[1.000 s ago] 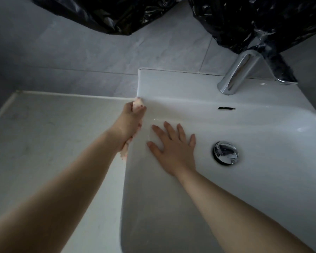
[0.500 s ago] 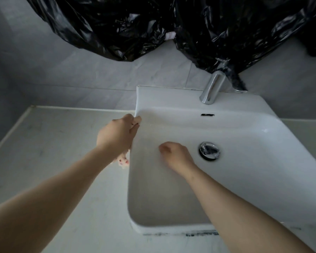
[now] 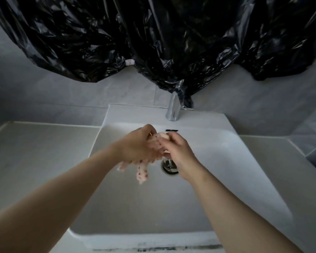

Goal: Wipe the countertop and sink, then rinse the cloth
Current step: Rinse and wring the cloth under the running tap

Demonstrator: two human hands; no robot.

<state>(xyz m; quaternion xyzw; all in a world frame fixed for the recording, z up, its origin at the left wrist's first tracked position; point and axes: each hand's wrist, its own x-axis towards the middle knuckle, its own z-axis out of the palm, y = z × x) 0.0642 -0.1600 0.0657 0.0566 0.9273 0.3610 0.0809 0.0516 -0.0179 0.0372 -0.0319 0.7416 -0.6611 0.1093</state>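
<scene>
A white rectangular sink [image 3: 244, 161] sits on a pale countertop [image 3: 35, 161]. Over the middle of the basin, below the chrome faucet [image 3: 173, 108], both hands hold a small pink cloth with red dots [image 3: 142, 173]. My left hand [image 3: 137, 147] grips the bunched cloth, and its loose end hangs down below the fingers. My right hand [image 3: 177, 150] holds the upper end of the cloth, just above the chrome drain [image 3: 169, 166]. No water is seen running from the faucet.
Black plastic sheeting [image 3: 153, 42] hangs over the grey tiled wall and drapes onto the back of the faucet. The countertop continues to the right of the sink [image 3: 281, 157]. A dark smudged strip runs under the sink's front edge [image 3: 153, 249].
My left hand has carried the cloth from the sink's left rim to the middle of the basin. My right hand has lifted off the basin wall and taken hold of the cloth.
</scene>
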